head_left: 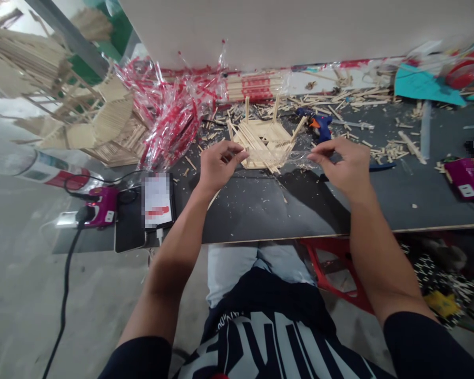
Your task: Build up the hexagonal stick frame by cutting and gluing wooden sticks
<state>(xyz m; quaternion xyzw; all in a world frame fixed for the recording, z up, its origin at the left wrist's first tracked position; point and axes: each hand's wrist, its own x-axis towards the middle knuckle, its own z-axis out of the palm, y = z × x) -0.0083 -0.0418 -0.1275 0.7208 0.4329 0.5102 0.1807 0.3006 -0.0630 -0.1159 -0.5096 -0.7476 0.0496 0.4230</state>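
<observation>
My left hand [220, 164] is closed in a pinch at the left of a small wooden-stick frame [260, 129]. Opposite it, my right hand [343, 162] pinches too, thumb against fingers. Between them stretches a thin, clear strip [300, 156] that looks like plastic film; it passes in front of the frame. The frame has a flat slatted base with several short posts standing up, and a bundle of loose thin sticks [256, 142] lies slanting across it. Just behind my right hand rests a blue glue gun [319, 125] with an orange trigger.
Red-and-clear plastic wrappers [177, 110] are heaped at the back left, beside a larger stick model [98, 126]. Stick offcuts [391, 150] litter the dark table [253, 210]. Phones [158, 200], a purple power socket [105, 206] and a plastic bottle [51, 168] are at left.
</observation>
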